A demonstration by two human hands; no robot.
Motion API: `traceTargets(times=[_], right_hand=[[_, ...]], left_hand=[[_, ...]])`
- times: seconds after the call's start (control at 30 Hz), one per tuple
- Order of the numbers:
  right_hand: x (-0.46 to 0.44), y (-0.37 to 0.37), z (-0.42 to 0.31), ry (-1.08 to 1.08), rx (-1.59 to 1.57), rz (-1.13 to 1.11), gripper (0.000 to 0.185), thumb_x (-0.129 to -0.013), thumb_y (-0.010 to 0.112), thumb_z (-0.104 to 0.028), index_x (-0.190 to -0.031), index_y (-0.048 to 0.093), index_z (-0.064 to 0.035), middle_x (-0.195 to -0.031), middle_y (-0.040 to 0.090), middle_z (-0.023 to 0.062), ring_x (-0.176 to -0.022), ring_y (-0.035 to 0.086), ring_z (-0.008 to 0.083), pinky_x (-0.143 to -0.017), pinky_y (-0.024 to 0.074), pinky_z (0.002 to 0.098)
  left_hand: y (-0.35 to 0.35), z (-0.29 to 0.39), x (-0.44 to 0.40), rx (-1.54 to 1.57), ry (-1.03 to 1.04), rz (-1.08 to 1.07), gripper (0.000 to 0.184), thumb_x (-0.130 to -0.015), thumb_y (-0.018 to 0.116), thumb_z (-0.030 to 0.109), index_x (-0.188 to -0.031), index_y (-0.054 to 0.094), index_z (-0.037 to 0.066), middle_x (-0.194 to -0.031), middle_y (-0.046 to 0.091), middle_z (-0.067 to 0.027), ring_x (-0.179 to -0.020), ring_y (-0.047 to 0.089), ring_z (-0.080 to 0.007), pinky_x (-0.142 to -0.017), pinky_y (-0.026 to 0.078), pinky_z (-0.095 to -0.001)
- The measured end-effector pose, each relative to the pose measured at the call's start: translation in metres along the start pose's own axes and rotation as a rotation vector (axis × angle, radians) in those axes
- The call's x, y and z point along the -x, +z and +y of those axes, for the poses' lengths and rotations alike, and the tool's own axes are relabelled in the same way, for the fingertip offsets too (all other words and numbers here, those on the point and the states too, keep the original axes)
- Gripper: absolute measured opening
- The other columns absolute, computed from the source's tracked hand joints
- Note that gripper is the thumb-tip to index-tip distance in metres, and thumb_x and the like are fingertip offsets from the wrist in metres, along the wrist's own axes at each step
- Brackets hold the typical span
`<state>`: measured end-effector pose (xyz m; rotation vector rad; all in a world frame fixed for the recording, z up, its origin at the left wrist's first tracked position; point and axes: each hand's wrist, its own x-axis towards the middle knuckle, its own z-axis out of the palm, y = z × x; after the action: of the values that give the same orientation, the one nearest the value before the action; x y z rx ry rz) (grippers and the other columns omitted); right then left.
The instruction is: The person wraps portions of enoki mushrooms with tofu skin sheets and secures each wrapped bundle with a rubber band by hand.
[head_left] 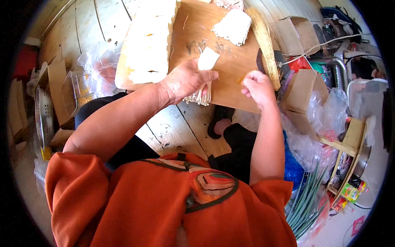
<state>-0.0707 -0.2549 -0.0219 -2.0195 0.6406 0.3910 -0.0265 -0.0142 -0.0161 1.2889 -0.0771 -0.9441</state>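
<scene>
"Plank floor point(96, 18) at upper left of the frame; carton point(306, 88) at right, bag point(101, 61) at left. Work surface?"

"Board point(236, 59), brown, top centre. White sheet point(152, 37) along its left side; dry stalks point(265, 45) along its right edge."

"Left hand point(185, 80)?"

"Clamped on a white bundle point(207, 59), near the centre of the frame. The smooth head stands out above the grip, the thumb crosses the middle, and thin loose ends show below, over the board's near edge. Whether they touch the board, I cannot tell."

"Right hand point(260, 87)?"

"Right of the bundle and apart from it, above the board's lower right part. Fingers curled together; anything between the tips is too small to confirm."

"Other items?"

"Second bundle point(233, 26), lying on the board at top centre-right, well apart from both hands. Green stalks point(308, 201), lower right."
</scene>
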Motion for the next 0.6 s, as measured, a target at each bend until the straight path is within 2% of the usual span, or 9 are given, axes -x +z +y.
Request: traceTargets(times=[0.07,0.1,0.23,0.37,0.43,0.47,0.53,0.57,0.6], right_hand=[[0.021,0.017,-0.025,-0.104,-0.246,-0.096,0.003,-0.081,0.062,-0.007,-0.082,0.06,-0.0052,-0.07,0.06,0.0012,-0.058,0.059,0.0082,-0.049,0.0455,0.0216],[0.033,0.027,-0.035,-0.149,-0.296,-0.128,0.002,-0.085,0.056,-0.005,-0.084,0.058,-0.0047,-0.074,0.06,0.0024,-0.058,0.058,0.009,-0.051,0.0449,0.0209],[0.04,0.046,-0.047,-0.182,-0.296,-0.19,0.005,-0.086,0.058,-0.005,-0.09,0.057,-0.0029,-0.076,0.061,0.0018,-0.062,0.058,0.0086,-0.055,0.0464,0.0214],[0.028,0.059,-0.034,-0.278,-0.343,-0.177,0.008,-0.081,0.059,-0.004,-0.089,0.06,-0.0024,-0.074,0.062,0.0025,-0.061,0.059,0.0097,-0.054,0.047,0.0242],[0.035,0.058,-0.041,-0.45,0.336,-0.01,0.01,-0.08,0.058,-0.004,-0.088,0.064,-0.0018,-0.077,0.064,0.0024,-0.063,0.059,0.0101,-0.056,0.047,0.0261],[0.031,0.057,-0.038,-0.452,0.33,-0.005,0.01,-0.08,0.058,-0.004,-0.088,0.064,-0.0018,-0.077,0.064,0.0024,-0.063,0.059,0.0101,-0.056,0.047,0.0261],[0.024,0.053,-0.034,-0.47,0.207,0.007,0.011,-0.079,0.058,-0.006,-0.085,0.066,-0.0024,-0.08,0.065,0.0031,-0.063,0.06,0.0108,-0.055,0.0456,0.0266],[0.023,0.045,-0.034,-0.225,-0.158,-0.161,0.01,-0.079,0.058,-0.008,-0.082,0.066,-0.0039,-0.082,0.066,0.0057,-0.062,0.06,0.0124,-0.053,0.0453,0.0246],[0.026,0.042,-0.037,-0.267,-0.459,-0.183,0.01,-0.08,0.055,-0.01,-0.079,0.063,-0.0042,-0.081,0.065,0.0075,-0.062,0.061,0.0128,-0.052,0.0457,0.0225]], left_hand=[[0.004,0.001,-0.001,0.003,-0.017,0.006,0.023,-0.089,0.063,0.019,-0.102,0.055,0.001,-0.08,0.056,-0.0039,-0.059,0.054,-0.0122,-0.055,0.046,-0.0276],[0.007,0.0,-0.001,0.026,-0.005,0.016,0.026,-0.088,0.065,0.021,-0.103,0.058,0.0,-0.079,0.058,-0.0041,-0.059,0.054,-0.012,-0.054,0.045,-0.0262],[0.005,-0.003,-0.004,-0.01,0.006,0.022,0.023,-0.088,0.065,0.018,-0.101,0.056,0.001,-0.076,0.059,-0.0036,-0.058,0.053,-0.0111,-0.052,0.044,-0.0235],[0.002,0.005,-0.001,-0.018,0.034,0.018,0.016,-0.088,0.062,0.009,-0.097,0.052,0.0,-0.075,0.057,-0.0048,-0.056,0.052,-0.0098,-0.052,0.045,-0.0245],[0.001,0.009,0.001,0.056,0.066,0.0,0.015,-0.087,0.064,0.009,-0.095,0.054,0.003,-0.076,0.057,-0.0034,-0.057,0.051,-0.0103,-0.05,0.043,-0.0234],[0.001,0.012,0.001,0.048,0.067,-0.001,0.015,-0.087,0.064,0.009,-0.095,0.054,0.003,-0.076,0.057,-0.0034,-0.057,0.051,-0.0103,-0.05,0.043,-0.0234],[-0.002,0.014,0.003,0.041,0.052,-0.009,0.014,-0.086,0.064,0.006,-0.094,0.053,0.003,-0.076,0.056,-0.0036,-0.056,0.05,-0.01,-0.049,0.042,-0.023],[-0.005,0.014,0.002,0.038,0.051,-0.006,0.014,-0.086,0.064,0.006,-0.094,0.053,0.003,-0.076,0.056,-0.0036,-0.056,0.05,-0.01,-0.049,0.042,-0.023],[-0.01,0.014,-0.001,-0.013,0.047,0.025,0.014,-0.086,0.063,0.005,-0.095,0.053,0.001,-0.074,0.056,-0.0033,-0.055,0.051,-0.0101,-0.05,0.043,-0.0234]])
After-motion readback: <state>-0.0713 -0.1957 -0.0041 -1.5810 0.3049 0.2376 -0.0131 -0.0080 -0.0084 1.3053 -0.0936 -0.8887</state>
